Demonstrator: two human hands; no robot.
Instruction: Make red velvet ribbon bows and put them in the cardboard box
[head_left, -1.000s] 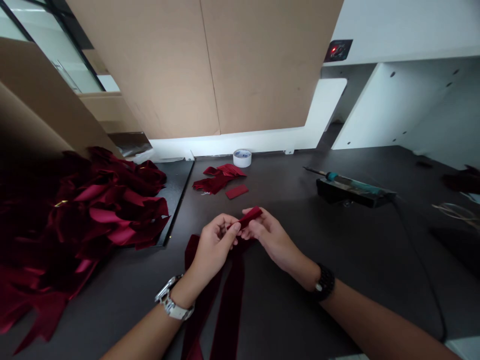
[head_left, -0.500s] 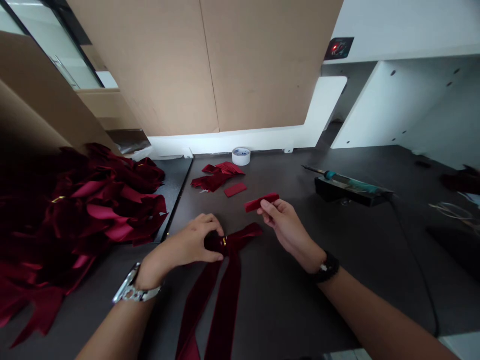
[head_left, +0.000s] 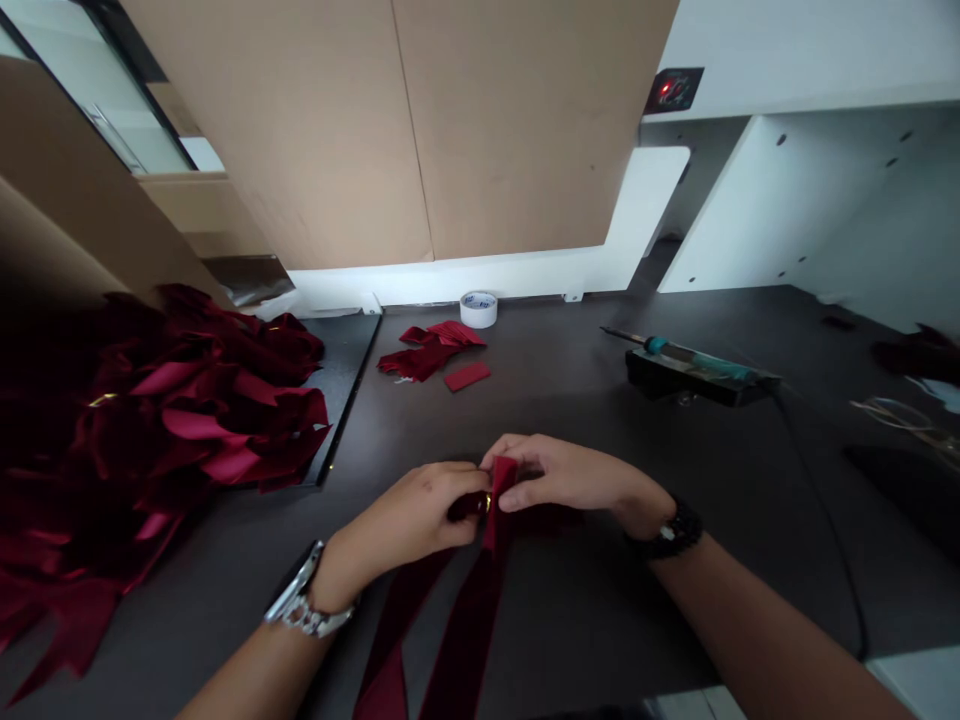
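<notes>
A dark red velvet ribbon bow lies on the table, its two long tails running toward me. My left hand pinches the bow beside its gold-coloured middle piece. Just right of it, my right hand holds a short red ribbon strip between thumb and fingers, upright against the bow's middle. Part of the bow's right side shows under my right hand; its left side is mostly covered by my left fingers.
A large heap of red ribbon bows fills the left. Farther back lie red ribbon pieces, a flat red strip and a white tape roll. At right, a soldering iron rests on a black holder, its cord trailing forward.
My right hand has brought the short red strip down and left onto the bow's middle. My left hand, still gripping the bow, has shifted slightly right and nearer to me.
</notes>
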